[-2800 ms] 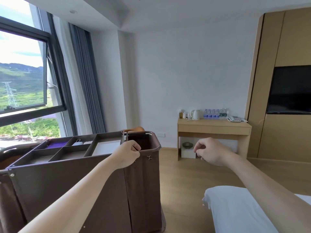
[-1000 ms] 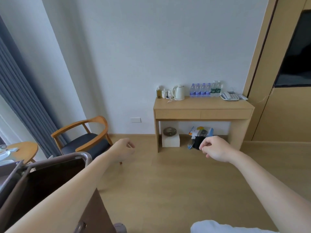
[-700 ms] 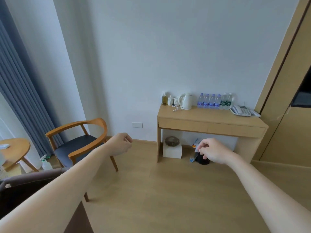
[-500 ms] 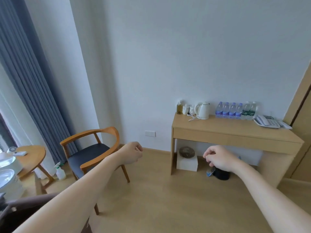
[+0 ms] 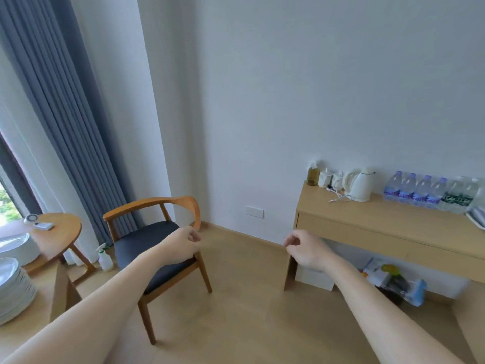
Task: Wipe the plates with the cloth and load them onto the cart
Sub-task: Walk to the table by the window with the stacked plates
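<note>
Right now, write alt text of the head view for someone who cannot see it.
A person's left hand and right hand reach forward over a wooden floor, both curled and empty. White plates are stacked at the far left by a round table and a wooden chair; a desk on the right holds a kettle and water bottles.

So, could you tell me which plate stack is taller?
The nearer stack, lower left, with many rims showing; the farther stack, by the round table, is shorter.
</note>
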### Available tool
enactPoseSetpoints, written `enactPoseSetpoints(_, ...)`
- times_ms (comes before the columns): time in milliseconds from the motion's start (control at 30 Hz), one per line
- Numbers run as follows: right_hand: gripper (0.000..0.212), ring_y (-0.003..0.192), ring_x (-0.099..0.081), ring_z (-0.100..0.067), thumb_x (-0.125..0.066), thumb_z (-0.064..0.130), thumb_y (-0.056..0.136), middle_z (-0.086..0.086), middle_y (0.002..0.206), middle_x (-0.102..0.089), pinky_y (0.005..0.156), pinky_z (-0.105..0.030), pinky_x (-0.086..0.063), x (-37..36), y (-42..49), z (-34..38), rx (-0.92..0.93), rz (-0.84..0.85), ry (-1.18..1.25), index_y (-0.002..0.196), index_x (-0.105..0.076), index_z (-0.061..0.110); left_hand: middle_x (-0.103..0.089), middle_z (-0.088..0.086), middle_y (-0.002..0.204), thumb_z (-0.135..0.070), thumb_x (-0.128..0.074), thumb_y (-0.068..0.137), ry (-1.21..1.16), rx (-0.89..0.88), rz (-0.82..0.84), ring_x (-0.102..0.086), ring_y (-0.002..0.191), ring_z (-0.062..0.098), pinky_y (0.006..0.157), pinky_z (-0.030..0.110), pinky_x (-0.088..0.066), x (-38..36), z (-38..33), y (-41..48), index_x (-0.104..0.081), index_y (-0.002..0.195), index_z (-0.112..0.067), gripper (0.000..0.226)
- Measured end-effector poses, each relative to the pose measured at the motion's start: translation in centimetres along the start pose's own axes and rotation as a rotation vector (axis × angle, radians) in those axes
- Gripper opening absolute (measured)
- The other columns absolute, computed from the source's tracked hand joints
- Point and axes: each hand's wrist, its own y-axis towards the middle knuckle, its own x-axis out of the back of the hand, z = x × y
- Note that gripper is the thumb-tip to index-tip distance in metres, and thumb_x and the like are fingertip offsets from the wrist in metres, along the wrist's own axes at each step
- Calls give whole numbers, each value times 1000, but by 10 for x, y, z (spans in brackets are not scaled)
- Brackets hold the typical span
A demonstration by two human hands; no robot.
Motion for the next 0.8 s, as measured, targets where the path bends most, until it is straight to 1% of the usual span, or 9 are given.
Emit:
enactPoseSetpoints(133,15,96,-58,-7,-51,20,98,9,106,-61,69,-21,-42,-2,73,2,49,111,-59,99,-64,26,-68,-2,97,-14,-69,93,-26,69,-23,-68,87,13,66,19,-54,-4,6,50,-63,98,-31,19)
enactPoseSetpoints(200,15,92,-57,-6,-51,18,97,10,103,-61,68,-21,-42,4,119,5,67,136,-78,94,-63,27,-68,-2,95,-13,-69,92,-21,118,-26,-68,87,12,68,21,-54,0,4,76,-62,100,-29,19)
enactPoseSetpoints(333,18,86,-57,-5,-51,15,94,10,96,-62,67,-20,-41,12,205,23,147,159,-91,88,-63,26,-66,-1,94,-8,-65,94,-78,173,-180,-66,87,12,70,22,-53,21,1,121,-61,105,-25,21)
enactPoseSetpoints(400,19,87,-59,-8,-52,13,93,10,94,-63,66,-22,-42,5,240,33,173,190,-74,86,-65,25,-67,-1,95,-9,-64,95,-86,203,-196,-66,87,11,68,20,-52,25,7,131,-61,107,-26,21)
enactPoseSetpoints(533,19,90,-65,-16,-54,16,93,7,93,-66,72,-28,-47,-37,290,53,250,328,-104,85,-66,28,-65,-3,98,-12,-64,96,-83,294,-193,-65,91,10,72,20,-52,35,34,131,-60,109,-28,21)
enactPoseSetpoints(667,13,93,-64,-13,-55,29,96,9,97,-67,82,-35,-58,-84,327,91,370,397,-151,91,-65,35,-66,-2,97,-14,-63,96,-125,440,-271,-66,86,10,61,16,-49,61,72,126,-59,110,-28,20)
enactPoseSetpoints(700,13,94,-63,-13,-55,29,98,10,98,-66,81,-34,-59,-95,334,104,401,410,-164,92,-65,35,-66,-2,97,-14,-63,96,-131,475,-280,-67,86,11,61,16,-49,68,81,124,-60,109,-28,19)
enactPoseSetpoints(733,14,93,-63,-13,-55,27,100,10,98,-65,77,-29,-58,-105,341,118,428,428,-167,93,-64,35,-66,-3,97,-15,-63,96,-141,503,-293,-67,87,11,62,18,-50,76,90,122,-60,107,-28,17)
enactPoseSetpoints(800,16,92,-62,-13,-56,22,101,9,99,-64,65,-19,-50,-124,355,147,484,465,-172,94,-63,34,-65,-3,97,-15,-64,96,-170,551,-337,-67,88,12,65,21,-52,93,109,119,-61,104,-26,14)
